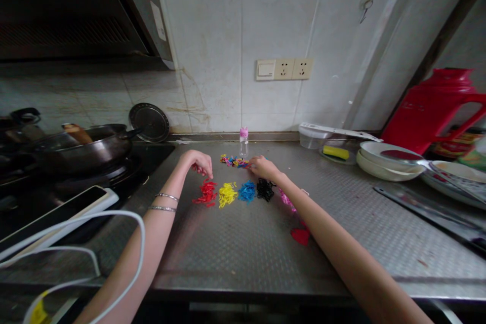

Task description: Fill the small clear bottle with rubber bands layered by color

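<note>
Small coloured bands, which look like elastic hair ties, lie in heaps on the metal counter. From left to right run a red heap [207, 193], a yellow heap [227, 194], a blue heap [247, 191], a black heap [265, 189] and a pink heap [286, 199], partly behind my right forearm. My left hand [200, 163] hangs just above the red heap, fingers bent and pinched; anything between them is too small to see. Behind, my right hand [261, 167] touches the mixed-colour heap [231, 161] with its fingers together. Their tips are partly hidden.
A small clear bottle [243, 146] with a pink top stands behind the mixed heap. A red heart-shaped piece [299, 236] lies near my right forearm. Left are a wok [83, 154] and white cable [142, 243]; right, bowls [387, 167], a knife [425, 212] and a red thermos [425, 111].
</note>
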Motion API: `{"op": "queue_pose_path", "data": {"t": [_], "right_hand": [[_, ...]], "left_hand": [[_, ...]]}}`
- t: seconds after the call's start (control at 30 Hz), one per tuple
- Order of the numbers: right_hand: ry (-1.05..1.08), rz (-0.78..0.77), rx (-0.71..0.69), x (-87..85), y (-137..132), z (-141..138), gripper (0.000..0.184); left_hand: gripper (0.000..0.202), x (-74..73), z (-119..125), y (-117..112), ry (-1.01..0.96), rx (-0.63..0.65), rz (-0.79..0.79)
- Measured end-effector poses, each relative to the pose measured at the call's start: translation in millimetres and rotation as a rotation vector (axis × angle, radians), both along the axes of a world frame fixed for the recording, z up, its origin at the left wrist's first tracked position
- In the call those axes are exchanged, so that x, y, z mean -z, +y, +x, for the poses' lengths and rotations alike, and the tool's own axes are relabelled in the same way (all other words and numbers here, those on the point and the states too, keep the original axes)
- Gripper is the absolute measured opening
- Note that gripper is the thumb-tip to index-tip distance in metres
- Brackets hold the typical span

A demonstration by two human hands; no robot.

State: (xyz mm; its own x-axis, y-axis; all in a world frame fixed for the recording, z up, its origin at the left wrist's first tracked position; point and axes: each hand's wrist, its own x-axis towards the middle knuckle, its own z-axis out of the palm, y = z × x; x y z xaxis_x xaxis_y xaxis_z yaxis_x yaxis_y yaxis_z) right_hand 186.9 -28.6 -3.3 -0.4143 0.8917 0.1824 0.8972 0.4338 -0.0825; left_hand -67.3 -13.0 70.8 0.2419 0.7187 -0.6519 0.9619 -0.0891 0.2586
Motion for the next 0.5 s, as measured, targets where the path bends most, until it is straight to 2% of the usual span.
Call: {"op": "queue_pose_path", "data": {"t": [0.1,0.2,0.33,0.5], "right_hand": [[-0.062,0.029,-0.019,0.5,-2.2,-2.0,0.031],[-0.098,0.025,0.021,0.6,-2.0,-5.1,0.032],[-0.117,0.017,0.052,0.9,-1.5,-7.6,0.031],[-0.107,0.025,0.027,1.6,-0.2,-2.7,0.031]], "left_hand": [[0.030,-0.7,-0.9,1.7,-0.045,-0.015,0.060],[0.032,-1.6,-1.4,2.3,-0.078,-0.021,0.098],[0.032,-1.4,-0.6,2.7,-0.094,-0.008,0.142],[0.033,0.6,-0.6,4.2,-0.121,0.009,0.157]]}}
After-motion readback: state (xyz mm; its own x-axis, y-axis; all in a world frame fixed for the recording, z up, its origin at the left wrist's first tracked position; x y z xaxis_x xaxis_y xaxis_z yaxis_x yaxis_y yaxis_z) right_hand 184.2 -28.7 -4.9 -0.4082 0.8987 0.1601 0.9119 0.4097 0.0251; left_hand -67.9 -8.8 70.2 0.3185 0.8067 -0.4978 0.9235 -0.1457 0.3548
